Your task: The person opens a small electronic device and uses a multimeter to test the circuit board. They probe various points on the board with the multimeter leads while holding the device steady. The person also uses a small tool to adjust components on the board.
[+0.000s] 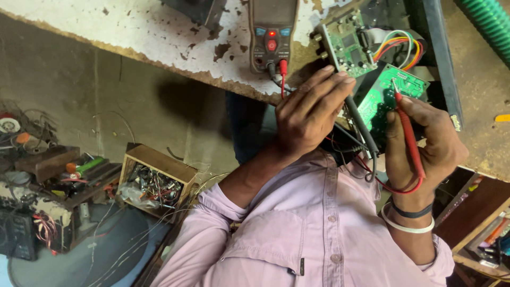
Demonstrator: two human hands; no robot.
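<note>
Two green printed circuit boards lie at the edge of a worn wooden bench (159,32), whose white paint is flaking off in rough patches. The right hand (425,143), which wears two thin bands at the wrist, one dark and one white, has its fingers curled closed around a slim red plastic test probe (410,135). The probe's metal tip touches the nearer green circuit board (385,98), which stands tilted just in front of the hand. The left hand (311,114) lies with its fingers stretched out and close together. Their tips reach the lower edge of the farther green circuit board (348,45), which is studded with small components. A thick black rubber lead (364,127) runs out from under this hand, but whether the fingers grip it cannot be told. A dark handheld multimeter with red and blue buttons (272,32) rests on the bench beside the boards, with one red and one black plug in its sockets. A flat band of coloured wires (398,48) curves away from the farther board. Down on the floor stands an open wooden box of metal scraps (154,180), and a ribbed green hose (489,21) crosses the far corner.
</note>
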